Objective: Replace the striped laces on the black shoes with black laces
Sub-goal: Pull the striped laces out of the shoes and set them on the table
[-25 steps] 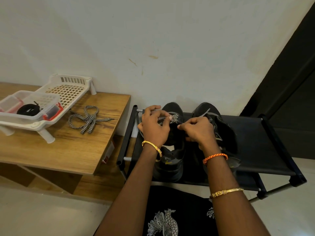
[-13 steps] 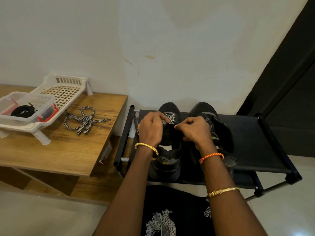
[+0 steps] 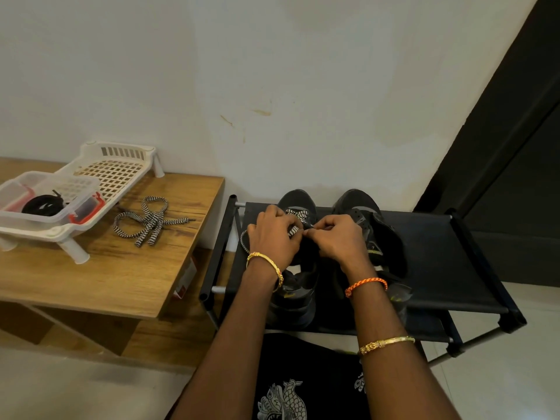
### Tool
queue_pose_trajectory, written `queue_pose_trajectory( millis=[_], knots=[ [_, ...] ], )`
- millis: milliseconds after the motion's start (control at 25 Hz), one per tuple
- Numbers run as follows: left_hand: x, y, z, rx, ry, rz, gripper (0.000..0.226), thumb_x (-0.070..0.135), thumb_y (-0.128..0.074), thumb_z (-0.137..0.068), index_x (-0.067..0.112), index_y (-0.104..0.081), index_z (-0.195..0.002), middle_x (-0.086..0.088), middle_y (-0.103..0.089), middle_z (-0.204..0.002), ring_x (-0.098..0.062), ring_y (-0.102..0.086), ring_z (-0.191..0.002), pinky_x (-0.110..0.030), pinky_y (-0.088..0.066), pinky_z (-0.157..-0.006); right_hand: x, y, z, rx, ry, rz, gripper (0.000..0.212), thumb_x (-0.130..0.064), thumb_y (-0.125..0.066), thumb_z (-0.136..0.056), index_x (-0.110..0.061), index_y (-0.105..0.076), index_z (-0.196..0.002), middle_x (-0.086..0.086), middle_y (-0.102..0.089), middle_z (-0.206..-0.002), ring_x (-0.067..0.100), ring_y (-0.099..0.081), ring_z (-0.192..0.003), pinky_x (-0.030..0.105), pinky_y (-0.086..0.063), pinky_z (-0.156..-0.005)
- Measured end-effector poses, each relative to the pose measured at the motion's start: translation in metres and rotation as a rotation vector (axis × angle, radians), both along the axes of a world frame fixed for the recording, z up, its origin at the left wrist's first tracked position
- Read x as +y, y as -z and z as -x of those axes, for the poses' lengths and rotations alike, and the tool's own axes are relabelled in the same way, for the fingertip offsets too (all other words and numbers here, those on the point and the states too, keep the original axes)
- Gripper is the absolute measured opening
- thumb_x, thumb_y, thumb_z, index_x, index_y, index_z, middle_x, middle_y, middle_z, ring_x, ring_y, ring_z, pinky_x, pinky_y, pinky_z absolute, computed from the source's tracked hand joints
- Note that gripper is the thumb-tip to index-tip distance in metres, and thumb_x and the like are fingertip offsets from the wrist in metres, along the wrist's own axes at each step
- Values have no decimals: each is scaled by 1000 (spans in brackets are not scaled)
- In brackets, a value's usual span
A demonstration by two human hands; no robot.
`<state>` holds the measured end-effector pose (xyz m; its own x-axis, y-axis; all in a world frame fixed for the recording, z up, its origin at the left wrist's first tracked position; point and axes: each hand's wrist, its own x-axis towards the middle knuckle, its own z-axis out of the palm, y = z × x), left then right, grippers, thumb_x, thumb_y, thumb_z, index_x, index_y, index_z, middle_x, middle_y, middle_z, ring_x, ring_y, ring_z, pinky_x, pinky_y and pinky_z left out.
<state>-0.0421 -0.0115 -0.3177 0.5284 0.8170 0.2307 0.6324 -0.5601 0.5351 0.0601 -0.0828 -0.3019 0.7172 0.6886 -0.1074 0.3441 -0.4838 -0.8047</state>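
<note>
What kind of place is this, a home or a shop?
Probably a home, likely near an entrance. A low black shoe rack stands against a plain wall and holds one pair of black shoes. Beside it, a wooden table carries a white plastic basket.

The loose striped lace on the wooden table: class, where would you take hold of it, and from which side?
Grip the loose striped lace at its middle, where the strands cross in a bunch, coming from above. It lies flat on the wooden table with open space around it, so one pinch there probably lifts most strands together. The thin tipped end pointing right would let the rest trail.
</note>
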Motion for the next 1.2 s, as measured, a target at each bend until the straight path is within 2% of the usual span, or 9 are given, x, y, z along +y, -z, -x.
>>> queue_pose_trajectory(
  millis=[160,360,520,600,760,880,1000,1080,1200],
  knots=[
    [-2,2,-3,-59,-60,-68,13,30,-61,-87,20,-66,-93,-1,-37,-128,-17,-39,-115,-35,-25,-86,-1,-3,4,-39,36,-9,17,-25,-70,-76,-26,-64,-61,-10,-63,-69,9,-60,-72,26,-51,-61],
    [-5,-2,1,-498,-310,-30,7,17,-59,-86,17,-52,-85,-3,-41,-123,-13,-47,-100,-38,-33,-90,-3,-5,9,-76,84,-7,18,-21,-68,-77,-25,-62,-61,-12,-58,-67,7,-54,-67,17,-36,-52],
    [-2,-4,1,-1031,-385,462,12,9,-46,-95,16,-45,-85,-3,-63,-96,-15,-62,-82,-29,-54,-73,-2,-5,10,-74,63,-10,16,-20,-69,-77,-24,-63,-63,-8,-61,-71,12,-59,-74,25,-48,-64],
    [0,-6,-3,-1229,-431,726,16,7,-39,-97,17,-41,-84,-3,-57,-81,-13,-58,-65,-21,-51,-55,-2,-4,10,-70,61,-15,14,-20,-69,-77,-24,-63,-65,-5,-63,-75,14,-60,-77,28,-52,-69],
    [12,-10,10,-1470,-635,716,16,7,-37,-98,18,-40,-87,-4,-48,-79,-8,-49,-49,-15,-44,-42,-5,-3,7,-131,107,-1,9,-19,-65,-76,-19,-64,-67,-3,-62,-70,18,-58,-74,24,-42,-65],
    [12,-13,23,-1267,-746,541,17,6,-48,-92,15,-42,-106,0,-50,-97,-12,-56,-76,-12,-49,-57,-6,-4,5,-105,84,-5,6,-21,-67,-75,-20,-64,-70,-3,-64,-72,17,-61,-78,23,-42,-66],
    [5,-11,27,-761,-664,408,65,19,-68,-78,20,-33,-133,-7,-33,-137,-24,-38,-124,-41,-34,-104,-4,-5,8,-114,17,-8,11,-21,-65,-79,-25,-67,-89,-6,-63,-82,17,-62,-87,26,-47,-73],
    [-4,-8,27,-421,-461,279,62,34,-69,-72,30,-41,-127,-3,-33,-137,-22,-29,-129,-47,-19,-107,-2,-4,13,-182,-46,-9,29,-18,-60,-82,-30,-66,-108,-6,-63,-96,18,-61,-96,27,-46,-78],
    [-10,-1,22,-212,-149,386,31,40,-62,-70,33,-54,-98,0,-54,-113,-20,-48,-113,-43,-35,-101,4,-1,18,-335,-162,-9,42,-10,-51,-86,-33,-63,-119,1,-55,-117,22,-55,-108,32,-45,-85]
  ],
)
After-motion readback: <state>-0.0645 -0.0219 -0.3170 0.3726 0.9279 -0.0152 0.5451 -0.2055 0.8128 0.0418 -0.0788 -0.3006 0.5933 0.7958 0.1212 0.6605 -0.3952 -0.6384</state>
